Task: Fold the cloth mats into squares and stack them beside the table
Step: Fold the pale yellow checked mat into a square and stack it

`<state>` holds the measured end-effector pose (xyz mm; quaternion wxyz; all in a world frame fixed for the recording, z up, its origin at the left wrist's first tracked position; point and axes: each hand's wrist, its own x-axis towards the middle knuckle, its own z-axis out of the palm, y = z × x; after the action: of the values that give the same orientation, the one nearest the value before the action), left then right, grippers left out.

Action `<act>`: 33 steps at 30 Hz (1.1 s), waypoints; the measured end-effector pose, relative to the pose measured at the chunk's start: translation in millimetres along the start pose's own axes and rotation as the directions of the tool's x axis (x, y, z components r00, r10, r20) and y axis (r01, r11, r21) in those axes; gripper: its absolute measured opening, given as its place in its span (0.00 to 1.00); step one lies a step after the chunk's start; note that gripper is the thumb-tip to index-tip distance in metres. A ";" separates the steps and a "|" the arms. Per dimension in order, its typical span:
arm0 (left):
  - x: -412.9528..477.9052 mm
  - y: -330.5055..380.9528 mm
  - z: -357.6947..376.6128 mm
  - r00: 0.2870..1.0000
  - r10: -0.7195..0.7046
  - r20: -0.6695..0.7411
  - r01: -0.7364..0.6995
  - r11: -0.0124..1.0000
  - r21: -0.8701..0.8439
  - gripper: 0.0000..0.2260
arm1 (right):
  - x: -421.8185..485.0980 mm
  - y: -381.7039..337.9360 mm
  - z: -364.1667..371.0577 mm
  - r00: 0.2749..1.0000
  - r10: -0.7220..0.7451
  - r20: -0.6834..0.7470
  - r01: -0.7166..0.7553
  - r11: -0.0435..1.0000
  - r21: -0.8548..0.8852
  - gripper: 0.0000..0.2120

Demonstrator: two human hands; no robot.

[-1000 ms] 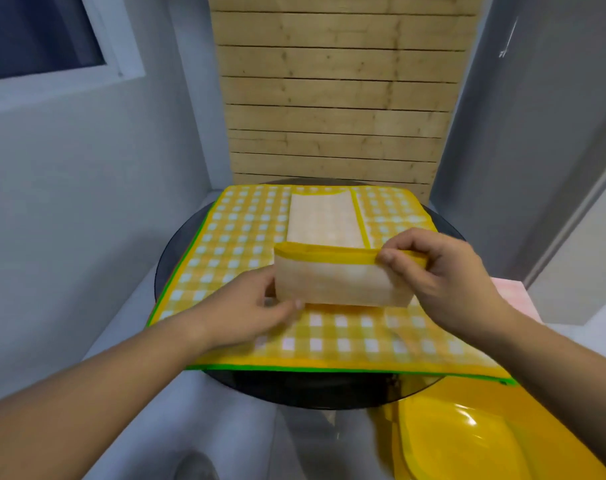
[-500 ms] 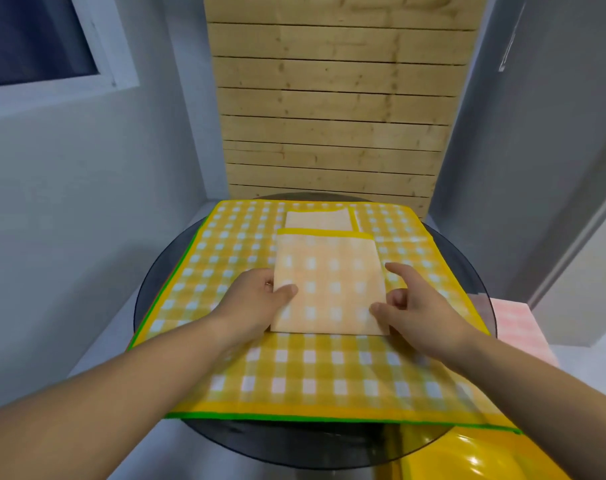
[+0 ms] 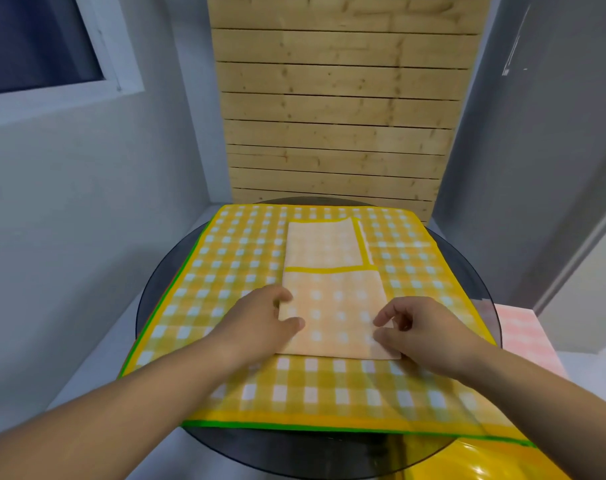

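Observation:
A pale orange checked mat lies folded into a narrow strip on a large yellow checked mat. Its near flap is folded over the far half, which shows a yellow border. The large mat is spread flat with a green hem at its near edge. My left hand pinches the flap's left edge, thumb on top. At the flap's near right corner, my right hand pinches the cloth with curled fingers and thumb.
Both mats rest on a round dark glass table. A pink checked cloth lies on a low surface to the right of the table. A yellow plastic seat sits at the bottom right. A wooden slat panel stands behind.
My right hand laid the raised flap down flat over the folded mat. Both hands went from holding and pressing it to pinching its left edge and near right corner.

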<state>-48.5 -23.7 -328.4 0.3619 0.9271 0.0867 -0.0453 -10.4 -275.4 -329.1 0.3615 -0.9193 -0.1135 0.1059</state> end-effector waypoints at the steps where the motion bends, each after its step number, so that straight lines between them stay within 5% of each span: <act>1: -2.2 -0.5 0.1 1.000 0.017 0.013 -0.018 0.999 0.036 0.23 | -1.0 -0.6 1.0 1.000 -0.011 -0.001 0.011 0.999 -0.036 0.04; 5: -8.0 -0.1 6.6 0.995 -0.009 0.101 -0.006 0.989 0.147 0.34 | -4.2 -9.4 4.7 0.999 0.034 0.031 -0.030 0.990 -0.141 0.11; 12: -23.7 6.3 30.3 0.996 0.089 -0.029 -0.064 0.873 0.483 0.29 | -7.5 -16.8 25.6 0.994 0.086 -0.067 -0.106 0.906 -0.410 0.27; 16: -21.0 1.0 28.0 0.998 0.046 -0.032 -0.026 0.887 0.460 0.33 | -8.1 -17.1 33.6 0.988 0.079 -0.134 -0.135 0.862 -0.489 0.27; 24: -7.4 -19.4 -4.2 0.997 -0.014 0.070 -0.017 0.903 0.428 0.31 | -7.1 2.6 5.8 0.994 0.110 0.001 -0.101 0.915 -0.391 0.21; 33: -3.3 -29.4 -7.9 0.992 0.078 0.101 -0.115 0.890 0.442 0.34 | -3.4 9.4 -11.9 0.981 0.052 0.186 -0.008 0.973 -0.232 0.18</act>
<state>-57.3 2.5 -341.6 0.1446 0.9859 0.0132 -0.0832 -9.1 -290.6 -326.7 0.2385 -0.9423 -0.1451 0.1849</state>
